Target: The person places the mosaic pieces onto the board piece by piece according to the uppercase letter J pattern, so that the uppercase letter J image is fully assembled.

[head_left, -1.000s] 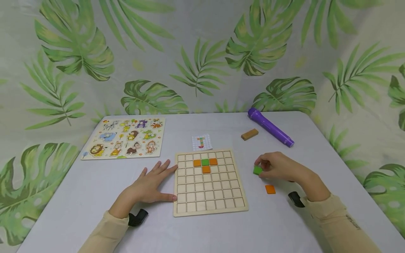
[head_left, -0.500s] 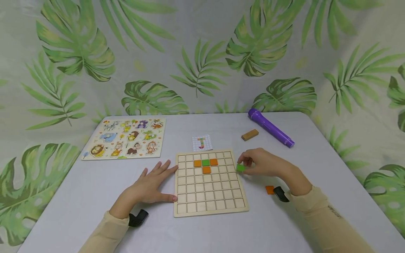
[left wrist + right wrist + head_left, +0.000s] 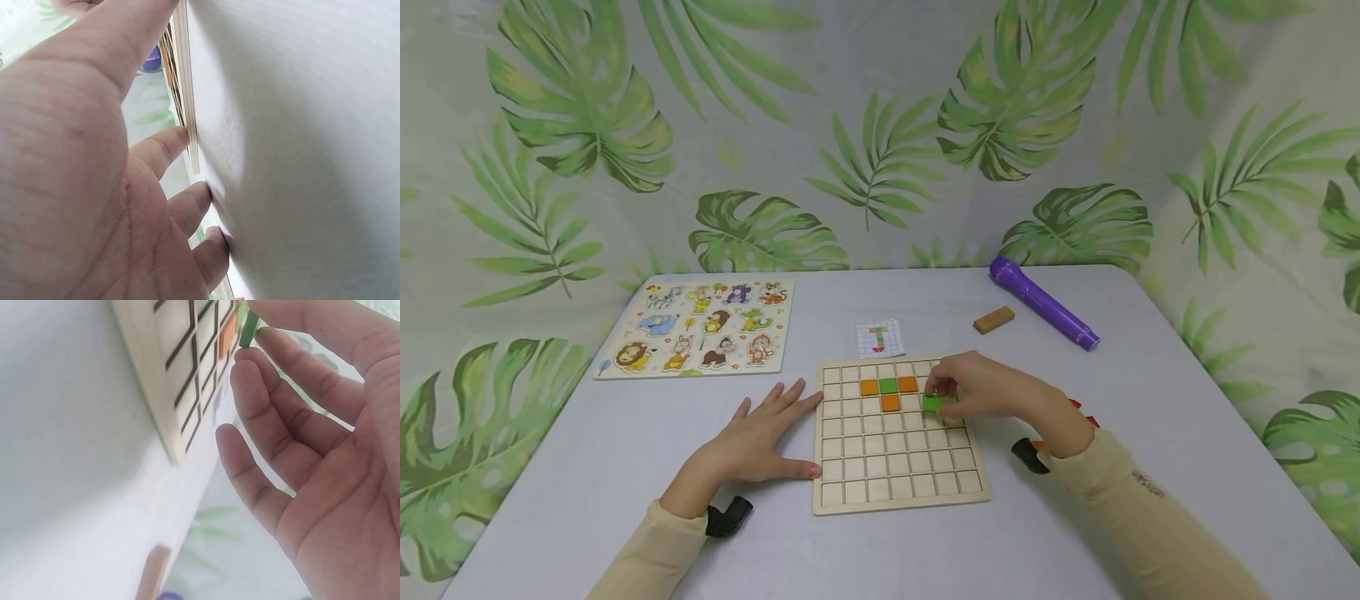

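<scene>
My right hand pinches a green square tile between thumb and fingers, over the right part of a wooden grid board. The right wrist view shows the green tile edge-on at the fingertips, above the grid. Near the board's top, a green tile lies between two orange tiles, with another orange tile below it. My left hand is spread flat beside the board, its thumb and index fingertip at the left edge. In the left wrist view its fingers rest along the board's side.
A paper card with a coloured pattern lies behind the board. An animal puzzle board is at back left. A small wooden block and a purple microphone lie at back right. Red pieces show partly behind the right forearm.
My right hand has carried the green tile leftward from the table to over the board. The forearm now covers most of the loose orange tile. My left hand has stayed still.
</scene>
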`<state>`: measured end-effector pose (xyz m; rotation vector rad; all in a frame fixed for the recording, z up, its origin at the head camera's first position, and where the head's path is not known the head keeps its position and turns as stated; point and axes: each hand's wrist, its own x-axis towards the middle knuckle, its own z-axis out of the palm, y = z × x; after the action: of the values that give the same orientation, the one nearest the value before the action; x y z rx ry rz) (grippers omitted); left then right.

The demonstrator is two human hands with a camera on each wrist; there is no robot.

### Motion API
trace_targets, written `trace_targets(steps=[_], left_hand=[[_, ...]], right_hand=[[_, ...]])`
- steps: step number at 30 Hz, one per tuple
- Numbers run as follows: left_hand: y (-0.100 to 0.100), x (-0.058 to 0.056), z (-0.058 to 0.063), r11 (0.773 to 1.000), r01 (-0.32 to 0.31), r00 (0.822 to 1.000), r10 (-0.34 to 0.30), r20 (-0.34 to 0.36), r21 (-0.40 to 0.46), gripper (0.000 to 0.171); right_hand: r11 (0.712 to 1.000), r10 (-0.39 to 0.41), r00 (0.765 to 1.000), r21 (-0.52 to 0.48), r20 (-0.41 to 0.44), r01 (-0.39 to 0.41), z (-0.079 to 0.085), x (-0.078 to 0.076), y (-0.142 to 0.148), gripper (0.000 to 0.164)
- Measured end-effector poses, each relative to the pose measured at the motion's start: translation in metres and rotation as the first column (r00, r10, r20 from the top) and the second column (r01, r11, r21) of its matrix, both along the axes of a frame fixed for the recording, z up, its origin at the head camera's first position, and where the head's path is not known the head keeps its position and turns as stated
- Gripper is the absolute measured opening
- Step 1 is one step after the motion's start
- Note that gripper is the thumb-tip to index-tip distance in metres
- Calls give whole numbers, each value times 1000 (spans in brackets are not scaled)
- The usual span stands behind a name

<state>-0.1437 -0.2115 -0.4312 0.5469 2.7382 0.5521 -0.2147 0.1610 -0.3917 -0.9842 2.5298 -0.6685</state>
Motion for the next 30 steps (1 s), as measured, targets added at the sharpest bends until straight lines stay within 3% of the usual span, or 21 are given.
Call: trace_targets(steps=[6, 15, 30], left_hand=[[0, 0, -1, 1000, -1, 1000, 1, 3, 0, 109], [-1, -2, -3, 1000, 8, 1000, -8, -10, 4, 109], [-1, -2, -4, 1000, 11, 1000, -11, -15, -5, 109]], right_hand=[[1000, 31, 999, 6, 14, -31, -4, 1, -17, 18], [991, 136, 990, 2, -42, -136, -10, 1, -34, 17], [988, 153, 988, 22, -35, -152, -11, 2, -45, 17]])
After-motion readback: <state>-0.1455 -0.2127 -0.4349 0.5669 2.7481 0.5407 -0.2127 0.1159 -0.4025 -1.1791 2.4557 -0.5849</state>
